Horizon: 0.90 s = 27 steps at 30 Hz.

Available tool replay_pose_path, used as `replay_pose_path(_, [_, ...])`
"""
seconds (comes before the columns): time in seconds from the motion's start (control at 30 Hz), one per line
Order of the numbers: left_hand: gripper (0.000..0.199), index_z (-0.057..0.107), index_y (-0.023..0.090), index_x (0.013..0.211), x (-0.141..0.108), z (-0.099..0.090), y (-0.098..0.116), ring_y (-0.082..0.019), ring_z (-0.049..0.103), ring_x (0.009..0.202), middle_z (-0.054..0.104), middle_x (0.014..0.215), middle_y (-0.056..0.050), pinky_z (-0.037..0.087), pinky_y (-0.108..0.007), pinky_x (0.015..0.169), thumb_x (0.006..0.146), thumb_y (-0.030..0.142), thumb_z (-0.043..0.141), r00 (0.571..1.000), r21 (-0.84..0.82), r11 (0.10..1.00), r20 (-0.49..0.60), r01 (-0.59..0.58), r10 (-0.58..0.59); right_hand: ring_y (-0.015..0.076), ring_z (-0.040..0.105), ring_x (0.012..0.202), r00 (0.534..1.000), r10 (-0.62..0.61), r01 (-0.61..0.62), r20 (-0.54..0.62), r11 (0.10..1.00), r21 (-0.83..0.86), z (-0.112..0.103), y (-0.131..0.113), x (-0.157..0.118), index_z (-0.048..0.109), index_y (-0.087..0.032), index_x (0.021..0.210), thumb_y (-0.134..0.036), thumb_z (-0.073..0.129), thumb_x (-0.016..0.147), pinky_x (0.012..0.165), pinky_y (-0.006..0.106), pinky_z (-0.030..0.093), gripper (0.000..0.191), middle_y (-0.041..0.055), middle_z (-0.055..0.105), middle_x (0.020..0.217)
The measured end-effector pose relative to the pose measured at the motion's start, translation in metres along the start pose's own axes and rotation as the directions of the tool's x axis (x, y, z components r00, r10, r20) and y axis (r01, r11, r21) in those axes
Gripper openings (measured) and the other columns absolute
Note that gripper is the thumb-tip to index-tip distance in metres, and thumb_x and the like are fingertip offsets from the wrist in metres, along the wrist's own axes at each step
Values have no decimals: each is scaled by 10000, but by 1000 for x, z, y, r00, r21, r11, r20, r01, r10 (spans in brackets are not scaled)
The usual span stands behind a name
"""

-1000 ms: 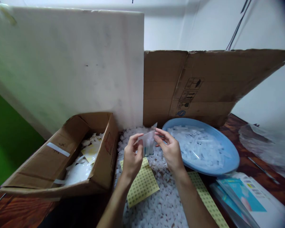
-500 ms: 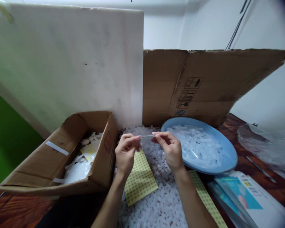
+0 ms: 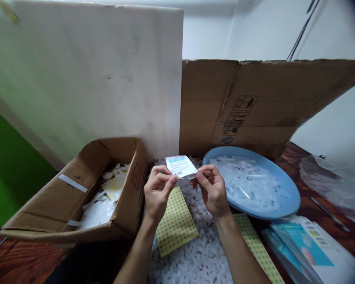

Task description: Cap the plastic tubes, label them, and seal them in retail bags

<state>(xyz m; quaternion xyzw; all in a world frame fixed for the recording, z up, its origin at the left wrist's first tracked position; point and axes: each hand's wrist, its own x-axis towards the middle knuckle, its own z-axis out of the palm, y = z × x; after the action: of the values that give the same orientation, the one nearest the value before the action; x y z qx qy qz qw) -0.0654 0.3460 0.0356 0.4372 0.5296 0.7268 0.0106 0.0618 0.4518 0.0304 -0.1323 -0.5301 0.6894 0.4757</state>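
Observation:
Between my two hands is a small white packet [image 3: 182, 166] with blue print, lines of text and a barcode, its printed face tilted toward me. My left hand [image 3: 157, 191] pinches its near left corner between thumb and fingers. The near right corner is pinched by my right hand [image 3: 212, 188]. A clear plastic edge shows along the packet's near side. Below the hands lies a yellow sheet of round dots [image 3: 177, 223], on a spread of small whitish translucent pieces [image 3: 192, 256].
An open cardboard box [image 3: 127, 189] with white and yellow scraps stands left. To the right, a blue basin [image 3: 292, 197] holds clear plastic pieces. Printed packages [image 3: 310, 248], another dotted sheet [image 3: 256, 244], a thin metal tool [image 3: 328, 213] and crumpled plastic [image 3: 328, 177] lie near it.
The packet was edge-on, a thin line between my hands; now its printed face shows. Both hands stay in nearly the same place, pinching its near corners.

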Motion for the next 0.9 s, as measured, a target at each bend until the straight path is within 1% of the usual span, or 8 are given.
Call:
replay_pose_path(0.13, [217,710,192,728,1,-2,6,-208,630,985,622,1027,-65,539,-328,867,875,342,765,1000,9,1000,7,0,0,192,665,608,999,-6,6,-31,1000,-7,-3,3,1,620,-236,842,-469,841,782,595,329,538,328,0,703,697])
replay_pose_path(0.27, [223,706,198,740,1,1,7,-239,632,1136,564,1317,-76,580,-349,881,880,362,760,999,13,999,-21,31,-31,200,667,631,1000,5,-6,-17,1000,-21,-7,5,2,629,-227,805,-496,823,796,631,345,550,331,22,712,716])
replay_pose_path(0.37, [231,696,192,753,1,6,6,-271,618,1244,498,1462,-77,581,-419,984,882,373,757,996,-63,995,-27,80,-81,203,670,661,1000,20,-20,7,1000,-15,-9,4,2,630,-236,825,-478,785,833,672,348,546,287,16,708,733])
replay_pose_path(0.43, [222,687,183,778,1,8,4,-298,592,1309,479,1524,-94,561,-450,1031,895,363,746,990,-141,979,9,144,-144,196,671,678,999,28,-28,27,1000,11,-8,3,1,630,-238,834,-435,761,860,701,341,536,239,10,708,743])
replay_pose_path(0.5, [203,678,175,805,1,8,3,-314,592,1321,487,1542,-116,556,-456,1033,910,341,731,975,-222,950,57,221,-214,193,676,691,999,29,-30,45,999,22,-7,3,0,628,-236,834,-403,744,877,719,335,528,207,9,707,742])
replay_pose_path(0.57, [195,667,168,797,0,8,2,-319,589,1329,524,1517,-130,537,-458,1054,915,311,727,967,-269,929,76,256,-244,197,682,688,999,30,-31,42,999,8,-6,4,-1,622,-237,830,-406,750,873,713,335,530,215,4,703,727])
replay_pose_path(0.77, [216,633,169,757,1,7,10,-322,573,1347,571,1470,-125,493,-491,1102,909,285,733,986,-258,952,16,165,-167,187,680,588,1000,2,-2,10,1000,8,-4,8,0,615,-227,779,-487,872,747,632,327,550,367,-5,697,682])
replay_pose_path(0.9, [248,631,170,744,-1,13,16,-335,537,1390,567,1492,-127,479,-505,1120,907,322,741,986,-301,940,18,161,-163,174,671,582,999,-34,34,-12,999,30,-5,6,-1,620,-225,821,-469,816,831,618,306,538,313,-5,699,668])
